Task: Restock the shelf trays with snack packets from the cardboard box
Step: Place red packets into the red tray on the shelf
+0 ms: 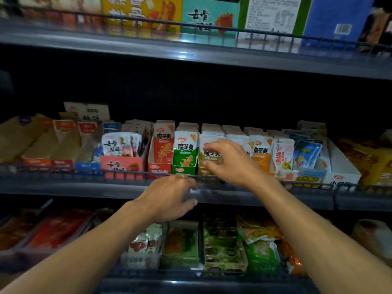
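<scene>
At the middle shelf:
Right grip: yellow-green packet pinched, upright in its tray.
Left grip: fingers relaxed, nothing held, below the right grip.

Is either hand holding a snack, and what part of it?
The right hand pinches the front olive-yellow packet by its upper part. The left hand holds nothing, hovering by the shelf rail.

Three grey metal shelves stacked one above another fill the view, each fronted by a low black wire rail, with dim light and a black back panel behind the middle tier.
</scene>
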A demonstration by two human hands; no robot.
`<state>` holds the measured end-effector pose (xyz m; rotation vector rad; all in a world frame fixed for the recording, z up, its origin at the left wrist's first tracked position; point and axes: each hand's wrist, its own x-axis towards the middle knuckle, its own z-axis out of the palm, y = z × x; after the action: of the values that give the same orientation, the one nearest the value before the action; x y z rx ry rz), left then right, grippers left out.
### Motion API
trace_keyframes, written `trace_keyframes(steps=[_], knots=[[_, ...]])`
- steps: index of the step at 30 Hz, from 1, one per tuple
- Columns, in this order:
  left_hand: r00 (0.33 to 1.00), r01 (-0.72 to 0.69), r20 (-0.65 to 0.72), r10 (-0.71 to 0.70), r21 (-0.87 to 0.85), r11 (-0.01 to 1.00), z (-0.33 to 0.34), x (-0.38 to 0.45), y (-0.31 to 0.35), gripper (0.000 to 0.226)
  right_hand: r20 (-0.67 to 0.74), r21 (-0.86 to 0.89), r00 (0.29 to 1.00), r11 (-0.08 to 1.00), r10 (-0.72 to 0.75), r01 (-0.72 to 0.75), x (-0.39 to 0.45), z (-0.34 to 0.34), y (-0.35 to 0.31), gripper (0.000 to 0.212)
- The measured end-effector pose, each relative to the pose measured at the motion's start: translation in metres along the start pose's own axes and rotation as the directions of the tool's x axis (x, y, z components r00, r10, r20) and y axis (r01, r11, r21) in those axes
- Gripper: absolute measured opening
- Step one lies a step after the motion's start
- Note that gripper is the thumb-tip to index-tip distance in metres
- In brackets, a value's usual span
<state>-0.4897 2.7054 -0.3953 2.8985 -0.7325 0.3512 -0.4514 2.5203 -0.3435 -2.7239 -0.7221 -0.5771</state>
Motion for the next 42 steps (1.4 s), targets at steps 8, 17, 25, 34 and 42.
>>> trace_keyframes(steps=[8,17,25,34,42], knots=[[0.977,0.200,0.069,-0.200,0.009,0.980,-0.033,-0.114,-0.053,0.032,0.135,0.158,0.979,0.978,-0.156,0.134,0.006,0.039,-0.111,0.039],[0.900,0.411,0.137,-0.414,0.049,0.910,-0.036,-0.250,-0.128,0.020,0.330,0.301,0.887,0.926,-0.324,0.226,0.021,0.114,-0.237,0.043],[0.792,0.551,0.285,-0.540,0.051,0.833,0.023,-0.353,-0.206,0.025,0.531,0.352,0.744,0.904,-0.406,0.242,0.025,0.233,-0.323,0.039],[0.674,0.647,0.438,-0.595,0.040,0.761,0.131,-0.421,-0.265,0.025,0.673,0.409,0.581,0.884,-0.459,0.225,0.026,0.390,-0.375,0.037],[0.562,0.718,0.554,-0.615,0.042,0.694,0.214,-0.449,-0.323,0.034,0.703,0.455,0.553,0.881,-0.446,0.131,0.027,0.526,-0.400,0.042]])
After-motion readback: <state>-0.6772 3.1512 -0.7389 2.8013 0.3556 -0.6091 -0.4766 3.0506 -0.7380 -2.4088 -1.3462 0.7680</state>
